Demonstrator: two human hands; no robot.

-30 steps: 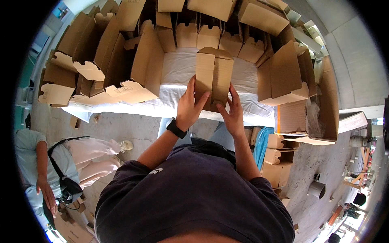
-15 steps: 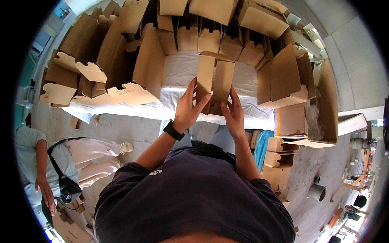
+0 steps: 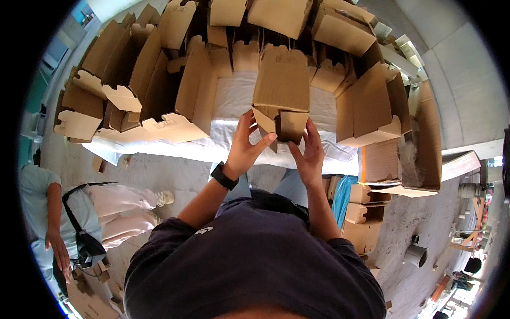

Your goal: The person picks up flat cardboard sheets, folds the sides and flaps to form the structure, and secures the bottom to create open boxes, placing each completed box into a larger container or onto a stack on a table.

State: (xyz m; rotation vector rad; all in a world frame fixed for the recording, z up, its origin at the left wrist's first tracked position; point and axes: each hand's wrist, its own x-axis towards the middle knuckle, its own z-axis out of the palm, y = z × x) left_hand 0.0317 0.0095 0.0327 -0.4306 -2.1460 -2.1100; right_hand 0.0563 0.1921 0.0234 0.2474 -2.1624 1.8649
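Observation:
A brown cardboard box (image 3: 281,80) is in front of me over the white cloth (image 3: 231,98), its long face tilted toward me. Two folded flaps with a gap between them show at its near end. My left hand (image 3: 247,149) grips the left flap (image 3: 265,120), the thumb on the near side and the fingers partly hidden behind. My right hand (image 3: 309,155) is on the lower right edge of the right flap (image 3: 294,126), its thumb near the bottom edge. A dark watch band sits on my left wrist.
Several open cardboard boxes (image 3: 194,87) stand along the left, with more at the back (image 3: 279,16) and right (image 3: 366,106). Folded cartons (image 3: 364,228) and a blue sheet (image 3: 344,196) lie low at my right. Another person (image 3: 69,212) is at the left. A metal cylinder (image 3: 416,254) lies on the floor.
The box has tipped, so its long top face now shows and its flapped end sits lower. Both hands keep hold near the flaps and have shifted slightly.

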